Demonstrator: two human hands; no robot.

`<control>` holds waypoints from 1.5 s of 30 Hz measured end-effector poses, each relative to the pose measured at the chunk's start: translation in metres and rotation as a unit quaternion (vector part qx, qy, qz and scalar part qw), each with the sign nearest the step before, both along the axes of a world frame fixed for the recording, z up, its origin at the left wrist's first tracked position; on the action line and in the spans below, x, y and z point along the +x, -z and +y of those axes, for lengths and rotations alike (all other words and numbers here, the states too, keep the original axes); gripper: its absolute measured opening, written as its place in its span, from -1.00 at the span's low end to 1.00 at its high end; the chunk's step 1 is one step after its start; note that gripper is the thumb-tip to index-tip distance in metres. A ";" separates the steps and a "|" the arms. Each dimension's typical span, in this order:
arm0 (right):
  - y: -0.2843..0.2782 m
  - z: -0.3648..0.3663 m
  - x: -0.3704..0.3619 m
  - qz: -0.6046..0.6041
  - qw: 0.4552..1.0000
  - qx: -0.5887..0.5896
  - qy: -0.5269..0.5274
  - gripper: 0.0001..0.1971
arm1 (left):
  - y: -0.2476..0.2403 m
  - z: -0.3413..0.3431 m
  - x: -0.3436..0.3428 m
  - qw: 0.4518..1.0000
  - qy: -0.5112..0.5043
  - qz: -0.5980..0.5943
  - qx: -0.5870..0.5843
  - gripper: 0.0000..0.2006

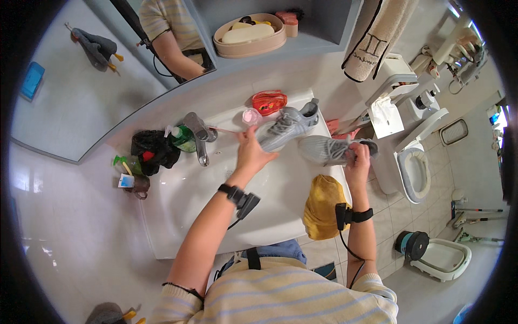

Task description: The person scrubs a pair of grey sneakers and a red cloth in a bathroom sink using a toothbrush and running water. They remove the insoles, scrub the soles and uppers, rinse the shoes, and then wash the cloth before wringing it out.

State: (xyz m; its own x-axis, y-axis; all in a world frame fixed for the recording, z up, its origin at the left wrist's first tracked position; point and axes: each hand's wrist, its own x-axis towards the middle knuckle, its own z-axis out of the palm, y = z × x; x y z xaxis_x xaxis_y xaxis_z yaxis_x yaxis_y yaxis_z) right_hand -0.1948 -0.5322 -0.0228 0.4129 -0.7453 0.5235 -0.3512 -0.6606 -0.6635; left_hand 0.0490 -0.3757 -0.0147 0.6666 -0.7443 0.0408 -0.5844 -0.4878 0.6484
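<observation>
My right hand (358, 161) grips a grey knit sneaker (324, 149) at its ankle opening and holds it over the right rim of the white sink (208, 216). The sneaker is slightly blurred. A second grey sneaker (286, 127) rests on the back right corner of the sink, toe toward my left hand (251, 154). That hand is above the basin, thumb spread from the fingers. Its fingertips reach a thin pink stick (224, 129) lying toward the faucet; their contact is partly hidden. Behind them are a small pink cup (251, 116) and a red packet (269, 101).
A chrome faucet (200, 140) stands at the left, by a green bottle (183, 139) and a black plastic bag (155, 151). A yellow cloth (326, 208) hangs on the right rim. Further right are a toilet (414, 173) and a black bucket (413, 245). A shelf (302, 43) overhangs the back.
</observation>
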 end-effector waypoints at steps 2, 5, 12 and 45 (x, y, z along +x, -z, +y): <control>0.007 0.005 0.014 0.018 0.999 0.026 -0.027 -0.76 | 0.019 -0.020 -0.003 0.998 -0.011 0.064 0.019 -0.07; 0.016 0.008 0.030 0.028 0.996 0.080 -0.042 -0.76 | 0.045 -0.043 -0.010 0.996 0.009 0.090 0.001 -0.05; 0.039 0.001 0.057 0.073 0.997 -0.038 0.003 -0.77 | 0.083 -0.059 -0.008 0.961 0.083 0.263 -0.009 -0.10; -0.049 0.199 0.274 0.097 0.851 0.455 -0.242 -0.70 | 0.062 0.498 -0.099 0.749 -0.540 0.179 -0.338 -0.84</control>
